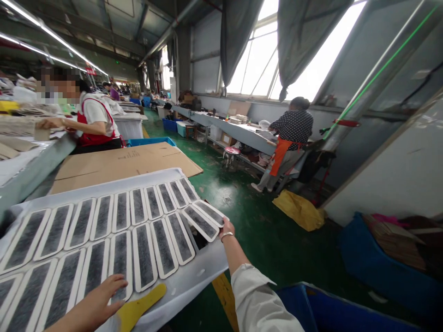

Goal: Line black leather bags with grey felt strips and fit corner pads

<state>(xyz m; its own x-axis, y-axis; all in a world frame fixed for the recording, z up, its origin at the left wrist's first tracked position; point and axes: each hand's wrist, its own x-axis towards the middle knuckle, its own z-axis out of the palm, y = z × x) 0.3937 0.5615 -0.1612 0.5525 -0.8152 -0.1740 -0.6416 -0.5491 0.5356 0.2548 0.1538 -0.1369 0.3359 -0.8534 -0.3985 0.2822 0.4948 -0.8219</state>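
Rows of long grey pads with white borders (138,230) lie side by side on a white sheet (204,267) over a table. My right hand (226,228) reaches out to the sheet's far right edge and grips the end of two overlapping pads (204,217) there. My left hand (104,295) lies flat with fingers spread on the pads at the near edge. Just right of it rests a yellow paddle-shaped tool (140,305), untouched.
Flat brown cardboard (121,163) lies behind the sheet. A person in a red apron (93,120) works at the left bench; another in an orange apron (287,138) stands at the right bench. Blue bins (349,309) and a yellow bag (299,210) sit on the green floor.
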